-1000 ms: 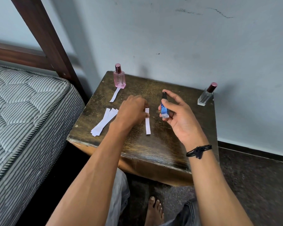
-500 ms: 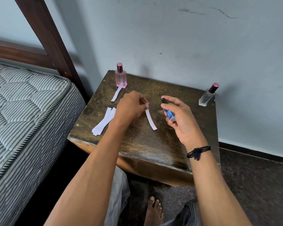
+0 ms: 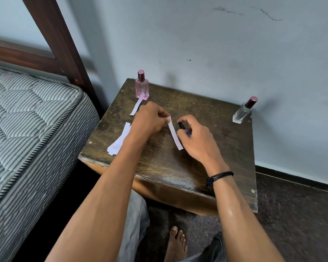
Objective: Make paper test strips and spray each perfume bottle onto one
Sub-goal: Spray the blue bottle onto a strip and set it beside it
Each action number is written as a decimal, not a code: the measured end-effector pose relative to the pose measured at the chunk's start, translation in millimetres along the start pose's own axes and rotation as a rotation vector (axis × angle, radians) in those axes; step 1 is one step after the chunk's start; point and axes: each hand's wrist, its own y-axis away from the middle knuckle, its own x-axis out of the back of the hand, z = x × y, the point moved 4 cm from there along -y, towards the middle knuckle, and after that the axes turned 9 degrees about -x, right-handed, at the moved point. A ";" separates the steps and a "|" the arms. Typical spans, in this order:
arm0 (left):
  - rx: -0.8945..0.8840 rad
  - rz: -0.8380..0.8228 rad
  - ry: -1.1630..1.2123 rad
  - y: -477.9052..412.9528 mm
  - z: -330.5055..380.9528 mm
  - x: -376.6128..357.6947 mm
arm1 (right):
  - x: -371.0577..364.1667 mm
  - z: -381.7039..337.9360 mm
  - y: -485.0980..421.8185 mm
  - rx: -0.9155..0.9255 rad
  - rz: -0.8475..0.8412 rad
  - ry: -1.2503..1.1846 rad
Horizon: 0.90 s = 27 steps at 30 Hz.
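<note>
My left hand (image 3: pixel 150 120) pinches the top end of a white paper strip (image 3: pixel 174 134), which hangs tilted above the dark wooden table (image 3: pixel 178 167). My right hand (image 3: pixel 197 137) grips a small blue perfume bottle with a black top (image 3: pixel 185 129), its top pointing at the strip. A pink perfume bottle (image 3: pixel 141 87) stands at the table's far left corner, a single strip (image 3: pixel 135 107) lying in front of it. A clear bottle with a dark red cap (image 3: pixel 243 111) stands at the far right. Several spare strips (image 3: pixel 118 141) lie in a pile at the left.
A bed with a striped mattress (image 3: pixel 32 133) and a dark wooden post (image 3: pixel 61 44) stands to the left of the table. A grey wall (image 3: pixel 216 53) runs behind the table. My bare foot (image 3: pixel 176 242) is on the dark floor below.
My left hand lifted the strip off the table and holds it tilted. My right hand turned the blue bottle over and brought it close to the strip.
</note>
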 end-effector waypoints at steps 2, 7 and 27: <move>0.007 0.009 0.012 0.8 0.9 1.6 | -2.7 -3.8 1.9 0.063 0.025 0.072; 0.039 0.039 0.054 3.5 2.2 4.6 | -9.6 -8.7 3.8 0.136 0.076 0.154; 0.121 0.052 0.083 7.1 3.4 8.2 | -18.4 -13.6 5.2 0.097 0.121 0.198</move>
